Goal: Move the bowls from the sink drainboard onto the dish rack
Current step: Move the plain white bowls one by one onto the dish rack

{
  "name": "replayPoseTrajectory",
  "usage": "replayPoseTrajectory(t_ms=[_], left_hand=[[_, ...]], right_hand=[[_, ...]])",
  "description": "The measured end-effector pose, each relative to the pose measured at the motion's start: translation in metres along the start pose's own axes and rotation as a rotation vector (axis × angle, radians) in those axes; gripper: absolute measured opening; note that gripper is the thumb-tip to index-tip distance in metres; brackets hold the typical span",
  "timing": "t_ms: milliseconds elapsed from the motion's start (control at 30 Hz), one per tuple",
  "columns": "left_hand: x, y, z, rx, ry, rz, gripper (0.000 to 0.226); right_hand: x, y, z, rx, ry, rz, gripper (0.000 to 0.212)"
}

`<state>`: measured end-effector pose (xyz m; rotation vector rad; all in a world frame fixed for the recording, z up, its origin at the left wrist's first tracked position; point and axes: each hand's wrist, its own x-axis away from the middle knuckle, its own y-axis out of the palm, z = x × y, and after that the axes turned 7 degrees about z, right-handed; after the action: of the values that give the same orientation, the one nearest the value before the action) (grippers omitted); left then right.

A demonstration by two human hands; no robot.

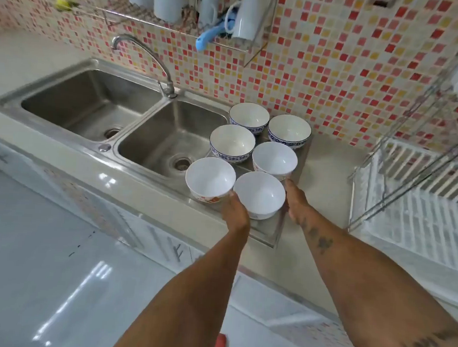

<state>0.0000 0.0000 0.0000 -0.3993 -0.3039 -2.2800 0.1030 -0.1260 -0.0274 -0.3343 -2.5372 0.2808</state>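
Several bowls stand upright on the steel drainboard (268, 229) right of the sink. The three far ones, such as one blue-patterned bowl (232, 142), have blue rims. The three near ones are plain white inside. Both my hands cup the nearest white bowl (258, 194), which rests on the drainboard. My left hand (235, 211) presses its left side, between it and the front-left bowl (210, 177). My right hand (296, 201) lies along its right side, fingertips reaching toward the white bowl behind (274, 160). The dish rack (418, 211), white slats in a wire frame, stands to the right.
A double steel sink (92, 103) with a curved tap (149, 58) lies left of the bowls. A wall shelf (178, 25) above holds mugs and a blue utensil. Bare counter (329, 179) separates the drainboard from the rack. The mosaic wall runs close behind.
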Motion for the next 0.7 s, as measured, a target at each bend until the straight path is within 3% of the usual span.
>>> replayPoseTrajectory(t_ms=[133, 267, 500, 700], left_hand=[[-0.01, 0.014, -0.012, 0.004, -0.099, -0.037, 0.025], [-0.008, 0.023, -0.017, 0.039, -0.076, -0.038, 0.043], [-0.006, 0.03, -0.028, -0.018, -0.179, 0.011, 0.047], [0.032, 0.044, 0.01, 0.191, -0.216, 0.074, 0.05]], right_hand=[[0.023, 0.003, -0.009, -0.131, 0.104, -0.041, 0.067], [0.041, 0.005, -0.017, -0.107, 0.124, -0.062, 0.052], [0.05, -0.004, -0.016, -0.112, 0.148, -0.011, 0.046], [0.074, -0.02, -0.047, -0.161, 0.126, 0.081, 0.045]])
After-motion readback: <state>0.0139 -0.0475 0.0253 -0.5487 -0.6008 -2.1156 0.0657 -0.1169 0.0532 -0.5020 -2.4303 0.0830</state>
